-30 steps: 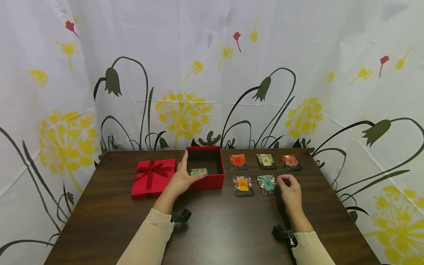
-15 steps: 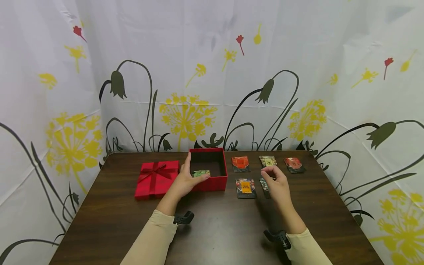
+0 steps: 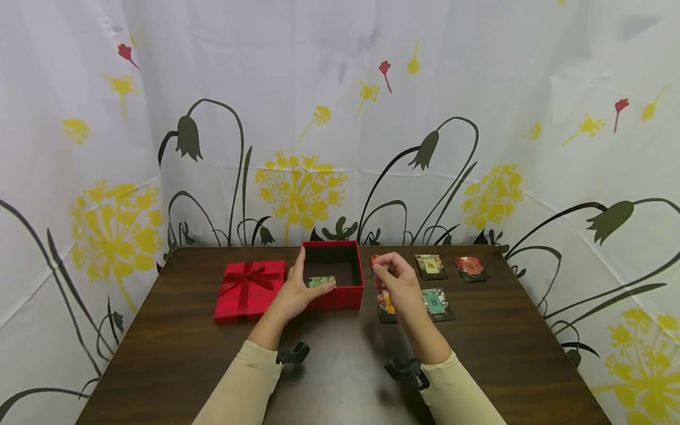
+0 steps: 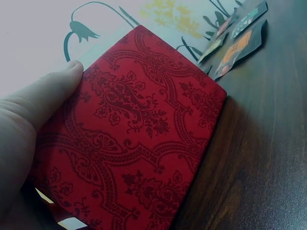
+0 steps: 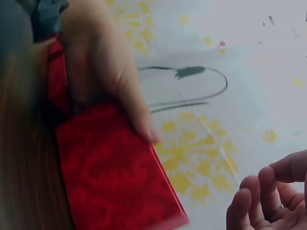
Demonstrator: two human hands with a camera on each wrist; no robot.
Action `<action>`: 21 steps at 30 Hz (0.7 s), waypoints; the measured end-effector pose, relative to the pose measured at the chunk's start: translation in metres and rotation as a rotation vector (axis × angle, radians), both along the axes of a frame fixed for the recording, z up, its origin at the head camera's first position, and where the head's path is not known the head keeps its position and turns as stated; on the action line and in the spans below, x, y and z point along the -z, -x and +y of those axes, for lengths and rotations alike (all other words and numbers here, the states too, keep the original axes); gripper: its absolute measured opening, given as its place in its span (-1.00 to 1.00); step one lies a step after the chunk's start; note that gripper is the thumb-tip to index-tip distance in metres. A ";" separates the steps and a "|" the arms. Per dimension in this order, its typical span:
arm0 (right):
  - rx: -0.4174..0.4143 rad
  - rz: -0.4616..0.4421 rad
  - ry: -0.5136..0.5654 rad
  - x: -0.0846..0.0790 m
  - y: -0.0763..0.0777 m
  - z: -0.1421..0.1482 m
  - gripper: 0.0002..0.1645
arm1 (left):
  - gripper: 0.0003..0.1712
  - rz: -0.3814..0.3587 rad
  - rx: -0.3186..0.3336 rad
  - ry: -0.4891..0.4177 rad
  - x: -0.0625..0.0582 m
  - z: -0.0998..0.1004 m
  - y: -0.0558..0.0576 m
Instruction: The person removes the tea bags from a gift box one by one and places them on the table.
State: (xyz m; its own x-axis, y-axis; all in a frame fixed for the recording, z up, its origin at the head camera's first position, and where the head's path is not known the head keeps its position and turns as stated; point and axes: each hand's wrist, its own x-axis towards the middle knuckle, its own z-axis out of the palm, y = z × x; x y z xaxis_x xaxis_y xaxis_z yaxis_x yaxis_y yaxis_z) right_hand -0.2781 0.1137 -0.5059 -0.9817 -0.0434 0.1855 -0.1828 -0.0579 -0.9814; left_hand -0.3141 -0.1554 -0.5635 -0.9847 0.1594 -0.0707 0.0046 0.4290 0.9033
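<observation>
My left hand grips the open red box at its left front corner. Its thumb lies over the front rim, also visible in the left wrist view above the patterned wall. Inside the box, near the front wall, is a green packet, partly hidden. My right hand hovers right of the box with loosely curled fingers. Nothing shows between those fingers in the right wrist view. Behind it, an orange-label packet and a red-orange packet are mostly covered.
A red lid with a ribbon bow lies left of the box. Right of my right hand lie a teal-label packet, a cream packet and a red packet on the dark wooden table. A patterned curtain hangs behind.
My right hand has moved left from beside the teal-label packet, past it, to in front of the orange-label packet. The left hand has stayed on the box. The view shifted slightly.
</observation>
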 end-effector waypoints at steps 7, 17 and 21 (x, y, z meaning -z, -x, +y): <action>-0.066 -0.063 0.100 -0.007 0.011 -0.034 -0.79 | 0.49 -0.005 -0.008 -0.014 0.003 0.001 -0.001; -0.195 -0.194 0.200 -0.006 0.051 -0.061 -0.77 | 0.51 0.012 -0.006 -0.004 0.002 0.002 -0.001; -0.210 -0.289 0.227 0.003 0.069 -0.065 -0.83 | 0.54 0.021 0.002 0.003 0.002 0.000 -0.001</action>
State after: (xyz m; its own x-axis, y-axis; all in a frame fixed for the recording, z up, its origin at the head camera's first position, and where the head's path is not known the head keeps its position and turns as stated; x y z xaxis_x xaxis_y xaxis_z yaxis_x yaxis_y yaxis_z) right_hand -0.3468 0.0485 -0.5090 -0.9689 -0.2379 -0.0683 0.1369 -0.2850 -0.9487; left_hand -0.3132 -0.1550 -0.5654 -0.9856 0.1612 -0.0500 0.0248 0.4314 0.9018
